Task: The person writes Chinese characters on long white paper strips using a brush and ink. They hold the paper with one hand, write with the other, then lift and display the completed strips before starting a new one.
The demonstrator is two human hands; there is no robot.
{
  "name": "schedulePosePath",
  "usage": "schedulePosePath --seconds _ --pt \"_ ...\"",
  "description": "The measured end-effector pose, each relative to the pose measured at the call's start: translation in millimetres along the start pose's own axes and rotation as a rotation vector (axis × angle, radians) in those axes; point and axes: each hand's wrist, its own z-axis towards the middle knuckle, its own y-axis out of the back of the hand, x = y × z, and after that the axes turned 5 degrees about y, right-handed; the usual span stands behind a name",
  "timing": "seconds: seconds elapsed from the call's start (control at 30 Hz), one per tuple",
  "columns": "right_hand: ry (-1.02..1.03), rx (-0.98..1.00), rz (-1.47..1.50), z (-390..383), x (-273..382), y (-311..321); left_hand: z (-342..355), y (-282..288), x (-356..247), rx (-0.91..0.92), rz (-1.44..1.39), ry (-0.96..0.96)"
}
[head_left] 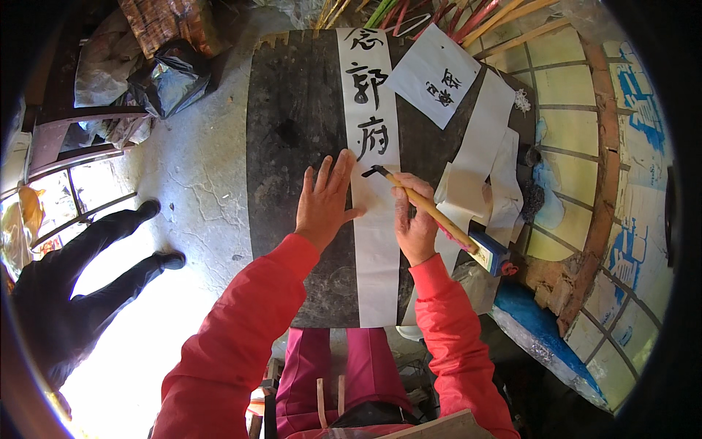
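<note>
A long white paper strip (377, 271) runs from far to near down the dark tabletop (289, 95), with several large black brushed characters on its far half. My left hand (323, 201) lies flat with fingers spread, its fingertips and thumb on the strip's left edge. In my right hand (414, 228) is a writing brush (439, 216) with a light wooden handle, slanting down to the left. Its black tip touches the strip at a short fresh stroke below the last character. A smaller white sheet (420, 69) with black writing lies at the far right, overlapping the strip's edge.
More white paper (468, 172) and a small blue box (492, 252) lie right of my right hand. Coloured sticks (475, 22) cross the far edge. At left, another person's dark-trousered legs (95, 249) stand near a black plastic bag (172, 77). A tiled surface (567, 132) borders the right.
</note>
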Motion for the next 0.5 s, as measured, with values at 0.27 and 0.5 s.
schedulePosePath --seconds 0.27,0.5 --pt "-0.031 0.038 0.034 -8.4 11.9 5.5 0.0 0.6 -0.2 0.019 -0.018 0.011" --pt "-0.072 -0.112 0.052 -12.9 -0.9 9.5 1.2 4.3 -0.7 0.083 0.041 0.008"
